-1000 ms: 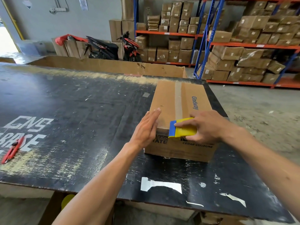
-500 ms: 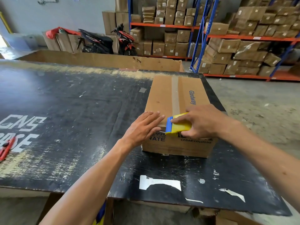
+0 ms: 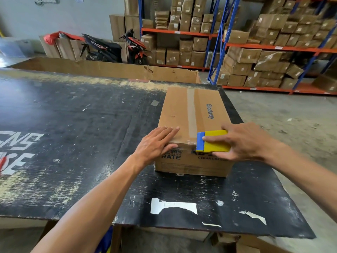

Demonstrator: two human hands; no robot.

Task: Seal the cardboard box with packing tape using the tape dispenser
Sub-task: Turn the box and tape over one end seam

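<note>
Both hands sit much as they did half a second ago, though the left hand [image 3: 156, 143] has spread flatter over the box [image 3: 184, 114], its straight fingers [image 3: 170, 129] now lying on the top near the left edge and its thumb hooked over the near top edge. That hand grasps nothing; it only presses. The right hand [image 3: 244, 141] holds the yellow-and-blue dispenser [image 3: 211, 141] at the near top edge of the box, fingers curled round it from above and below, the blue end against the tape [image 3: 191, 114]. That clear strip runs along the middle of the box top from the far edge to the dispenser, and wrinkles where it folds over the near edge. The box rests on the black bench [image 3: 73, 125], close to the bench's right edge and set back from its near one. Behind the box stand shelves [image 3: 273, 48] stacked with cartons, and left of those, two scooters [image 3: 116, 48].
</note>
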